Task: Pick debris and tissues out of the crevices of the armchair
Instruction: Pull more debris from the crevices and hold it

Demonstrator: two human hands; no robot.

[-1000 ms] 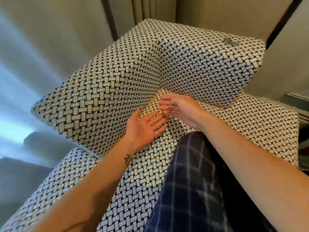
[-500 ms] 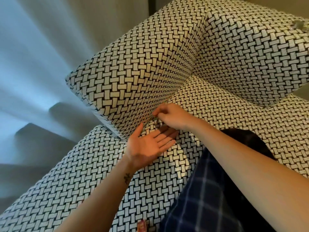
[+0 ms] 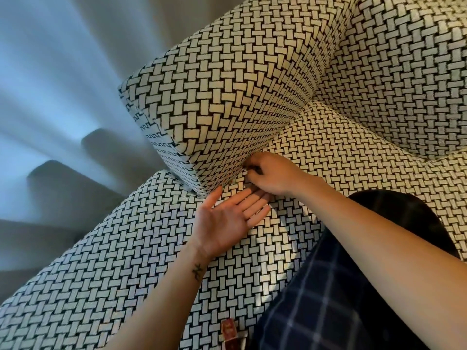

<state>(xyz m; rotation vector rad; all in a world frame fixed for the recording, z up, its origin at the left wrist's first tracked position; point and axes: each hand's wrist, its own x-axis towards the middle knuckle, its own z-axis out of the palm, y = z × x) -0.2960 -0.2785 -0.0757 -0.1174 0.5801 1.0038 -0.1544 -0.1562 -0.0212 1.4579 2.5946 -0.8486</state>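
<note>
Right hand point(image 3: 271, 174) pinching into armchair point(image 3: 227, 97) crevice, catch unclear; left hand point(image 3: 227, 218) flat open, empty. Nowhere near finished, probably.

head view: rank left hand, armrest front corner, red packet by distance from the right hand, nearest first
1. left hand: palm up, just below the right hand, fingertips tucked under it.
2. armrest front corner: to the left, where the armrest meets the seat.
3. red packet: on the seat at the bottom edge.
</note>
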